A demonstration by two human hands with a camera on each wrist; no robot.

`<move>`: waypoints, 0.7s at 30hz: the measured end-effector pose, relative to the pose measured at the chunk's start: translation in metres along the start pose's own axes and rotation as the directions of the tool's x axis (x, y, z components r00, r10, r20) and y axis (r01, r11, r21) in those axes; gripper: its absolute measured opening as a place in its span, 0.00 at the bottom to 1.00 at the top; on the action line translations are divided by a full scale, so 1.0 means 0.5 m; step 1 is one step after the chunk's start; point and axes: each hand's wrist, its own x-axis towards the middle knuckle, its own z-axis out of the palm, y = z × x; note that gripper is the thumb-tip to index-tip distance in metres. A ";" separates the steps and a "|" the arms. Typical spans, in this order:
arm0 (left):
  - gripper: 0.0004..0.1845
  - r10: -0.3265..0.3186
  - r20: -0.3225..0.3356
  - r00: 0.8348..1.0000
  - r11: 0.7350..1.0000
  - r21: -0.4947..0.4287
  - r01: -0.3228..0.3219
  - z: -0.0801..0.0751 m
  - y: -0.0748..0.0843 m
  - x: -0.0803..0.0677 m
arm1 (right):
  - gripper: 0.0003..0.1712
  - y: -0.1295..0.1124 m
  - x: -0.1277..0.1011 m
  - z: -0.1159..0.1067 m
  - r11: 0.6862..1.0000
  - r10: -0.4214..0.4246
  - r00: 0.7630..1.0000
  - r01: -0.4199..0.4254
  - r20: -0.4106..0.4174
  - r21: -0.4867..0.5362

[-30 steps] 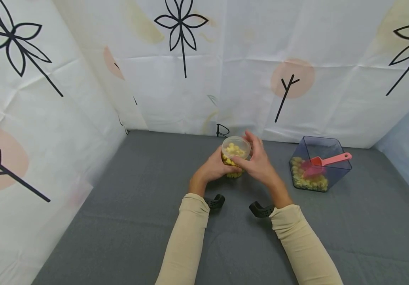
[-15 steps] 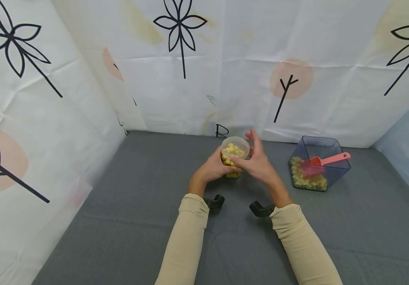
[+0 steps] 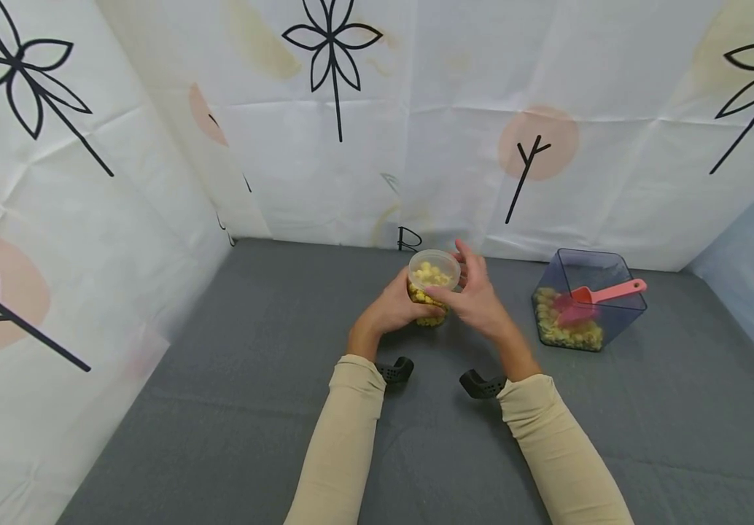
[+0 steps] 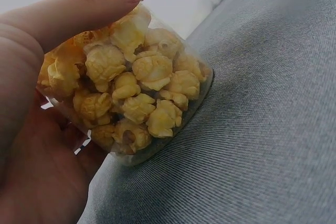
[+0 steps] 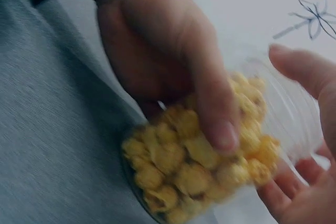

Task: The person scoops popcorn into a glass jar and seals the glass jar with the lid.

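A clear plastic jar of yellow popcorn (image 3: 426, 295) stands upright on the grey cloth near the back, topped by a round translucent lid (image 3: 434, 266). My left hand (image 3: 393, 305) grips the jar's body, its thumb across the near side; in the left wrist view popcorn (image 4: 152, 69) fills the jar behind that thumb. At the lid's rim, my right hand (image 3: 478, 297) holds on with its thumb in front and fingers round the far right side. Ridges on the clear lid (image 5: 294, 111) show between thumb and fingers in the right wrist view.
To the right stands a tinted, see-through square bin (image 3: 613, 328) partly filled with popcorn, with a pink scoop (image 3: 607, 294) leaning in it. A patterned white cloth wall (image 3: 364, 182) rises right behind the jar. Grey cloth (image 3: 252, 379) covers the table.
My right hand's fingers shift about the lid's rim: the index finger lifts and spreads half a second ago, then comes back down somewhat. The left hand and jar stay in place.
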 end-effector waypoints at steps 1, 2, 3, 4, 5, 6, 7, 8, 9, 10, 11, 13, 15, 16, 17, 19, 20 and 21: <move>0.50 0.004 -0.001 1.000 1.000 0.001 -0.004 0.000 0.000 0.000 | 0.56 -0.002 0.000 0.006 1.000 0.008 1.000 -0.009 -0.025 -0.029; 0.50 0.007 -0.001 1.000 1.000 0.003 -0.007 -0.001 0.000 0.001 | 0.55 -0.004 -0.001 0.012 0.998 0.014 0.999 -0.017 -0.050 -0.056; 0.49 0.009 0.000 1.000 1.000 0.003 -0.009 -0.001 0.000 0.001 | 0.54 -0.006 -0.001 0.018 0.997 0.017 0.997 -0.024 -0.080 -0.079; 0.49 0.013 0.001 1.000 1.000 0.007 -0.013 -0.001 -0.001 0.002 | 0.54 -0.006 -0.001 0.024 0.995 0.018 0.994 -0.028 -0.111 -0.091; 0.48 0.023 0.005 1.000 1.000 0.003 -0.023 -0.001 -0.001 0.002 | 0.54 -0.007 -0.002 0.030 0.994 0.019 0.989 -0.034 -0.143 -0.100; 0.47 0.031 0.011 0.999 1.000 0.003 -0.031 -0.002 -0.002 0.003 | 0.53 -0.007 -0.002 0.037 0.993 0.022 0.984 -0.042 -0.179 -0.107; 0.45 0.042 0.018 0.999 0.999 -0.001 -0.042 -0.002 -0.002 0.003 | 0.54 -0.007 -0.001 0.044 0.992 0.027 0.977 -0.053 -0.212 -0.115; 0.44 0.053 0.024 0.998 0.999 -0.003 -0.053 -0.002 -0.003 0.004 | 0.55 -0.008 -0.002 0.050 0.991 0.034 0.970 -0.064 -0.241 -0.119; 0.43 0.062 0.030 0.998 0.998 -0.005 -0.062 -0.002 -0.003 0.004 | 0.56 -0.008 -0.001 0.056 0.990 0.041 0.964 -0.075 -0.261 -0.120; 0.43 0.070 0.036 0.997 0.997 -0.013 -0.070 -0.002 -0.003 0.004 | 0.58 -0.008 -0.001 0.059 0.989 0.052 0.961 -0.087 -0.270 -0.118; 0.43 0.071 0.040 0.997 0.997 -0.020 -0.070 -0.002 -0.003 0.004 | 0.59 -0.008 -0.001 0.060 0.989 0.064 0.961 -0.098 -0.268 -0.114; 0.44 0.048 0.032 0.998 0.999 -0.018 -0.048 -0.002 -0.002 0.002 | 0.62 -0.006 0.000 0.053 0.989 0.089 0.970 -0.112 -0.228 -0.093; 0.47 0.014 0.018 1.000 1.000 -0.006 -0.014 -0.002 -0.001 0.000 | 0.62 -0.003 0.001 0.036 0.993 0.095 0.984 -0.105 -0.150 -0.057; 0.49 -0.006 0.010 1.000 1.000 0.002 0.006 -0.002 0.000 -0.002 | 0.61 0.000 0.001 0.026 0.995 0.091 0.991 -0.095 -0.102 -0.035; 0.51 -0.023 0.004 1.000 1.000 0.012 0.023 -0.002 0.001 -0.003 | 0.59 0.003 0.001 0.015 0.997 0.079 0.995 -0.080 -0.052 -0.007; 0.53 -0.041 -0.003 0.999 0.999 0.024 0.042 -0.001 0.002 -0.003 | 0.55 0.009 0.000 -0.004 0.998 0.056 0.998 -0.057 0.038 0.040; 0.53 -0.043 -0.004 0.999 0.999 0.027 0.043 -0.001 0.003 -0.003 | 0.54 0.011 0.000 -0.012 0.998 0.042 0.997 -0.046 0.072 0.053; 0.53 -0.045 -0.004 0.999 0.999 0.026 0.045 -0.001 0.003 -0.003 | 0.52 0.014 0.000 -0.018 0.997 0.030 0.994 -0.036 0.101 0.063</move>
